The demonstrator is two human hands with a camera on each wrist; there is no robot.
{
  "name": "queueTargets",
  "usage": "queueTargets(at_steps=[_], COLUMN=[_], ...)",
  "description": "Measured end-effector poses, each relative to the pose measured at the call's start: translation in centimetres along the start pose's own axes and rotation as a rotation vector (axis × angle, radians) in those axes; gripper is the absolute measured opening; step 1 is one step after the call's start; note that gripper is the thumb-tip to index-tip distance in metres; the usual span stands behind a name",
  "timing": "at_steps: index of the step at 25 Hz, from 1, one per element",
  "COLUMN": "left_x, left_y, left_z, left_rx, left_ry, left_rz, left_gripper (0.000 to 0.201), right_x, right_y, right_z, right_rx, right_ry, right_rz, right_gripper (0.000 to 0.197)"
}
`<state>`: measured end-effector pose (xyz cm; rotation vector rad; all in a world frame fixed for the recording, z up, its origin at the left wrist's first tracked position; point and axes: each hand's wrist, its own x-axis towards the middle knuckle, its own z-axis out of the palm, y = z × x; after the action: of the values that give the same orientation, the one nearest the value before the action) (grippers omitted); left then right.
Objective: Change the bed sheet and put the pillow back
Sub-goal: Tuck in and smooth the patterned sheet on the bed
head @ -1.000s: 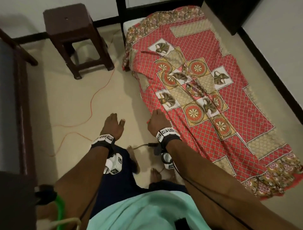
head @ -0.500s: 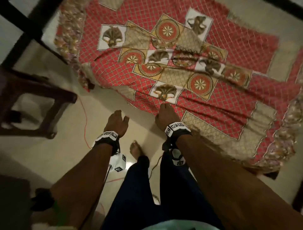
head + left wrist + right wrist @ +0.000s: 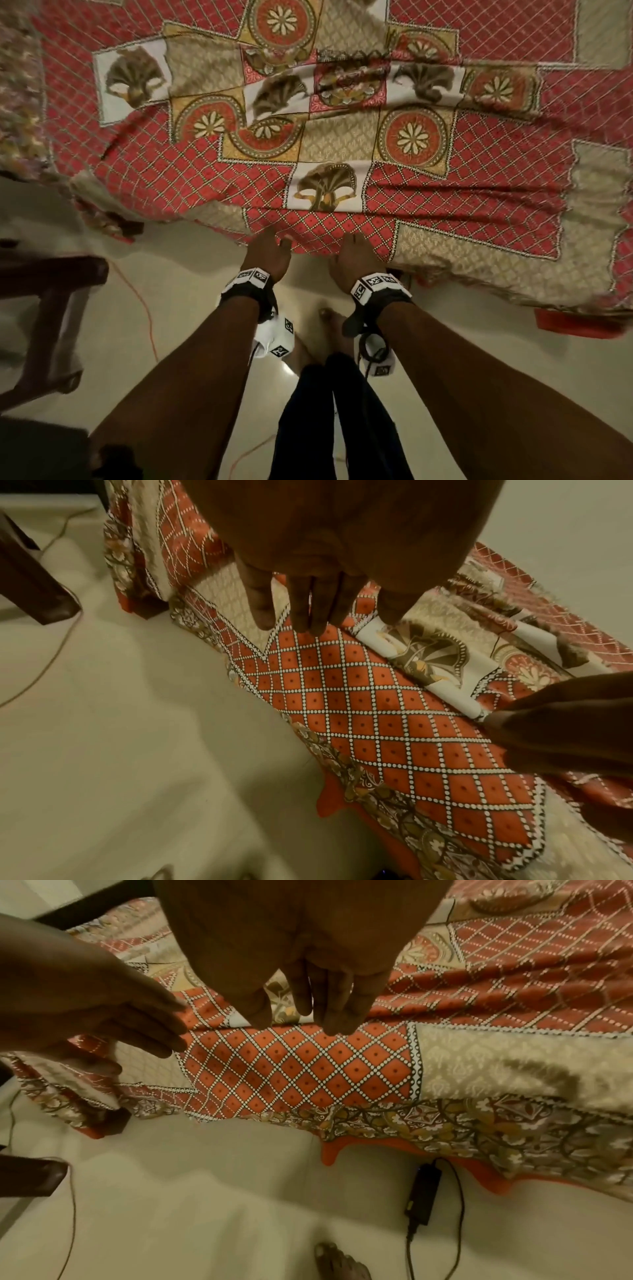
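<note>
A red bed sheet [image 3: 496, 192] with gold and white floral panels lies spread over the bed, and its near edge hangs down to the floor. Both hands reach over that near edge, side by side. My left hand [image 3: 269, 251] holds its fingers [image 3: 308, 610] straight above the red diamond panel [image 3: 377, 723]. My right hand [image 3: 352, 255] is just to its right, its fingers [image 3: 329, 1010] straight and slightly spread over the same panel [image 3: 301, 1069]. Neither hand grips the cloth. I cannot tell whether the fingertips touch it. No pillow is in view.
A dark wooden stool [image 3: 44, 301] stands on the pale floor at the left, with a thin orange cable [image 3: 144, 308] beside it. A black power adapter [image 3: 423, 1194] and its cord lie on the floor by the sheet's hem. My bare feet [image 3: 329, 329] stand close to the bed.
I have leaned in towards the bed, so the sheet now fills the view. Both hands have moved forward from over the floor to the sheet's near edge.
</note>
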<state>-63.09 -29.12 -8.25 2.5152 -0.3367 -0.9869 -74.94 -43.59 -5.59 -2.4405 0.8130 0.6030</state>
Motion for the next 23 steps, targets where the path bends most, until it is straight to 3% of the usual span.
queueTargets(at_steps=[2,5,8,12,16,23], left_x=[2.9,6.0,7.2,8.9,9.7,5.1], left_y=[-1.0,-2.0,-1.3,-1.6,-1.1,-4.2], left_z=[2.1,4.3,5.2,5.4,4.5,4.3], left_rx=[0.064,0.308,0.521,0.599,0.611,0.612], left_ry=[0.043,0.118,0.122,0.150,0.090,-0.001], left_rz=[0.076,0.298,0.474,0.544,0.611,0.692], left_gripper=[0.042,0.038,0.038,0.025,0.018,0.011], right_x=[2.4,5.7,7.9,9.7,10.0,3.9], right_y=[0.6,0.9,1.3,1.9,1.7,0.4], right_z=[1.6,3.7,4.7,5.6,5.4,5.9], right_rx=[-0.070,-0.172,-0.228,-0.199,-0.155,-0.185], right_ry=[0.002,0.013,0.041,0.105,0.095,-0.041], right_rz=[-0.072,-0.106,-0.126,-0.195,-0.189,-0.191], right_gripper=[0.030,0.038,0.038,0.037,0.034,0.024])
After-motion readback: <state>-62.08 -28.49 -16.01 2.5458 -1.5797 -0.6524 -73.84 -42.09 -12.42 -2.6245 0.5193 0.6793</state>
